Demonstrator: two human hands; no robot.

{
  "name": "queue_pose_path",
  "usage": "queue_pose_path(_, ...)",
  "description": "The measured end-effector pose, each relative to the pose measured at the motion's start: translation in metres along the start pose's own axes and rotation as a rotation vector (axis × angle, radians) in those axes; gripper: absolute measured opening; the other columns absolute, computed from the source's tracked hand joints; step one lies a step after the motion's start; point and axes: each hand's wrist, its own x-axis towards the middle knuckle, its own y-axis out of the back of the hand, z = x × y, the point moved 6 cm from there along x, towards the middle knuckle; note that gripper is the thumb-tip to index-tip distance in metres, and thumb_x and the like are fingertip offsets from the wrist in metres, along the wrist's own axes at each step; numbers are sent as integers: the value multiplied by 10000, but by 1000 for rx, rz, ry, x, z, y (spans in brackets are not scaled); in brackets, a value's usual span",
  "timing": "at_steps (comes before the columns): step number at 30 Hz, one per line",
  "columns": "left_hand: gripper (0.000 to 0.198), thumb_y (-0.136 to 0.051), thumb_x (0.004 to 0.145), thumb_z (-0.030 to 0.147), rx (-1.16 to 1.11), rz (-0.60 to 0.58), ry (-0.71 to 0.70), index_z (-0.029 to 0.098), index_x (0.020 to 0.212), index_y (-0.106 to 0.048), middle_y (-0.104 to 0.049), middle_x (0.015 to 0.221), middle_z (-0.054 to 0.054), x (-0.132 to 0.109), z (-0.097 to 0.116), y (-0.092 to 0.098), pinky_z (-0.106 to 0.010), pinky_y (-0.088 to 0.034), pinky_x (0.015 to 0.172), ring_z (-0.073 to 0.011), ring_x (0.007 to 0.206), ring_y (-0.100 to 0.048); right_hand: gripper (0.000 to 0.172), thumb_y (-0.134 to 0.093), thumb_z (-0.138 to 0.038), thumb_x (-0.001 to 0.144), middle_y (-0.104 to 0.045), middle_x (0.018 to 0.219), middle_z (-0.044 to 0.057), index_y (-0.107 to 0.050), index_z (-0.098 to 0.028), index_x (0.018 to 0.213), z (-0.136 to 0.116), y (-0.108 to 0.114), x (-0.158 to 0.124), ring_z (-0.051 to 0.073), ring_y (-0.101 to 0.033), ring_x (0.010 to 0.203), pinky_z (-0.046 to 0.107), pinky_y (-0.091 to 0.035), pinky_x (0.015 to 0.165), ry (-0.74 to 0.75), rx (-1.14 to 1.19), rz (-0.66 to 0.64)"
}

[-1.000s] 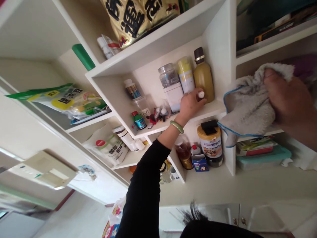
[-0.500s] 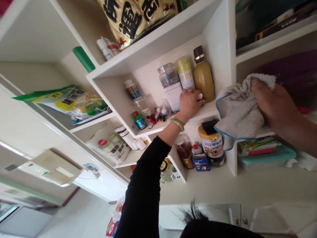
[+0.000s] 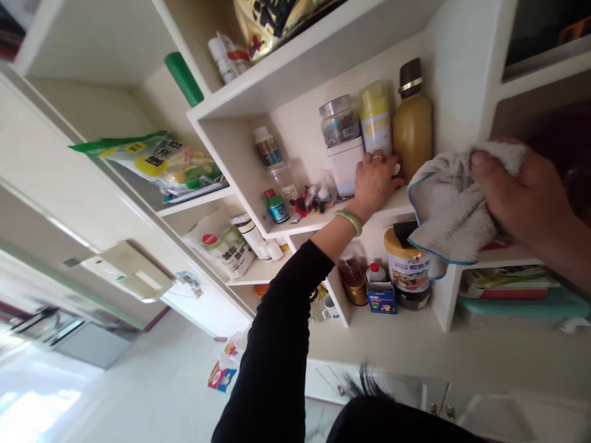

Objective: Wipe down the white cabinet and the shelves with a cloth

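My left hand point(image 3: 376, 184), with a green bangle at the wrist, reaches into the middle shelf. Its bent fingers close around a small white-topped item point(image 3: 396, 169), mostly hidden by the hand. Just behind the fingers stand a yellow-capped spray can point(image 3: 376, 120) and a brown-capped, mustard-coloured bottle point(image 3: 414, 132). To their left, a clear jar point(image 3: 339, 120) rests on a pale box point(image 3: 346, 166). On the right, my right hand point(image 3: 524, 191) grips a grey-white cleaning cloth point(image 3: 455, 206) with blue edging, bunched up and hanging in front of the shelf divider.
Small bottles, including a green one with a red cap point(image 3: 277, 207), and loose trinkets point(image 3: 314, 198) occupy the shelf's left part. Beneath it are a tub point(image 3: 406, 264) and a blue box point(image 3: 381, 298). A green-topped food bag point(image 3: 161, 163) juts from the left compartment.
The view has shifted, so the shelves appear farther right and slightly higher at the centre. My left hand stays by the bottle and spray can; my right hand still holds the cloth.
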Motion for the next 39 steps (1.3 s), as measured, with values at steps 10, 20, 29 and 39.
queue_pose_path(10,309,-543,1263,214,-234,227,11,211,1359,-836,-856,1394,-130,-98,-39,28,-449,-578,1226,-277,1352,-767,487,-596,-181,1046,-855,1356,234,-770,-79,1489,-6,-87,4,415,-844,1219,521,-696,1017,324,-522,-409)
queue_pose_path(20,378,-526,1234,231,-79,164,167,267,1499,-793,-825,1533,-145,-185,-46,39,-508,-581,1323,-307,1466,-742,441,-655,-124,954,-869,1298,185,-789,-166,1372,-95,-127,-9,399,-857,1154,481,-700,955,599,-267,-443)
queue_pose_path(29,393,-452,1286,283,-62,136,259,169,1392,-814,-852,1461,-166,-191,-91,43,-454,-597,1284,-287,1389,-776,470,-592,-118,991,-838,1475,208,-785,-144,1419,-121,-157,-7,413,-845,1293,533,-711,1056,663,-139,-511)
queue_pose_path(39,478,-758,1159,312,45,158,395,239,1628,-699,-677,1705,-195,-204,-144,75,-512,-589,1318,-357,1524,-726,407,-513,-266,1066,-854,1437,201,-769,-189,1372,-106,-176,4,396,-853,1288,523,-701,1069,660,-10,-482)
